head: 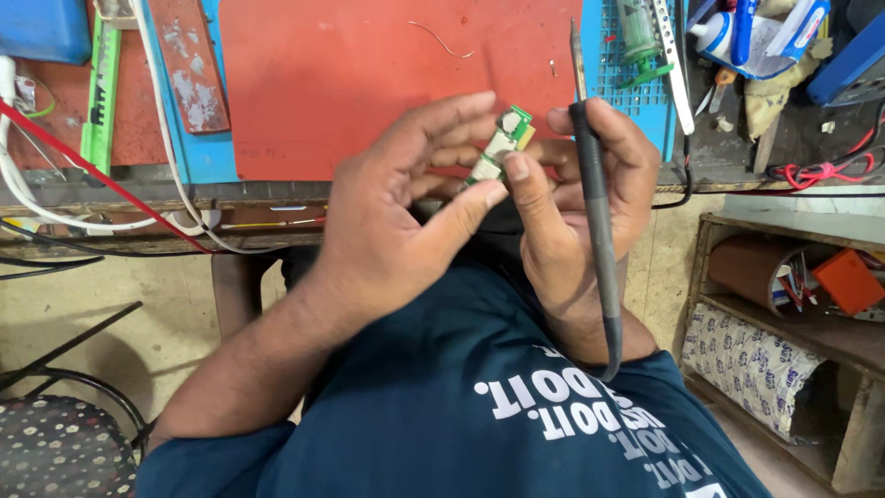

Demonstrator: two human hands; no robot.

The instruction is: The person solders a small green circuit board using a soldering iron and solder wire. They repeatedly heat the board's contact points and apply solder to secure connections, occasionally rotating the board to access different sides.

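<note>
A: What do the hands have hold of?

B: The left hand (396,221) pinches a small green circuit board (499,146) between thumb and fingers, raised above the near edge of the worktop (120,189). The right hand (576,198) touches the board's right side with its thumb.

A: And the dark rod?

B: The soldering iron (595,198) lies gripped in the right hand's curled fingers, tip pointing far over the red mat (369,83).

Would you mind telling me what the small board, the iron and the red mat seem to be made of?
Board: likely fibreglass laminate, glossy green edge with pale patches. Iron: dark matte handle, probably plastic or rubber; thin dull metal tip. Red mat: smooth, matte, apparently silicone or rubber; cannot tell for sure.
</note>
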